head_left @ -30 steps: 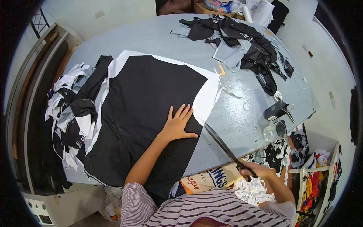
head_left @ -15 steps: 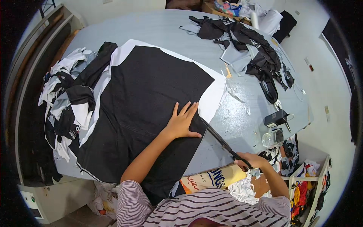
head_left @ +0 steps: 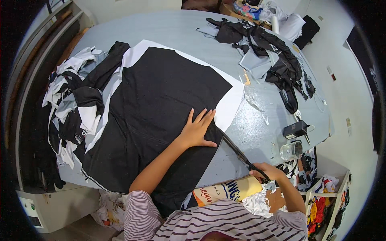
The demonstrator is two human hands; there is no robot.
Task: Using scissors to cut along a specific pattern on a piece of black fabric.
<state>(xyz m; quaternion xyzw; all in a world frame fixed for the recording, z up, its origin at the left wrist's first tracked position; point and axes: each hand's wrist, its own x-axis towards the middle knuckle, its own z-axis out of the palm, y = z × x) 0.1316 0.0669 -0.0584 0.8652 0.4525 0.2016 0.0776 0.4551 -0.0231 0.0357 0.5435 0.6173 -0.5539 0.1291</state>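
- While black cloth [head_left: 173, 92] lies at our eleven o'clock, our left hand [head_left: 197, 132] rests on it, fingers spread wide, gripping nothing.
- At its four o'clock, our right hand [head_left: 266, 172], fingers curled, grips scissors [head_left: 236, 149].
- Dark garments [head_left: 283, 60] lie toward one o'clock.

The broad, flat cloth panel [head_left: 169, 88] is plain black, the thin flat sheet [head_left: 230, 107] bordering it plain white, and the long-bladed scissors [head_left: 236, 150] dark grey to black, against a smooth blue-grey tabletop [head_left: 132, 28]. Dark stripes cross the pale fabric shirt [head_left: 217, 219]; the crumpled cloth heap [head_left: 68, 108] at the left mixes black, white and grey, while the printed bag [head_left: 251, 188] runs orange, cream and yellow, with red and blue lettering.
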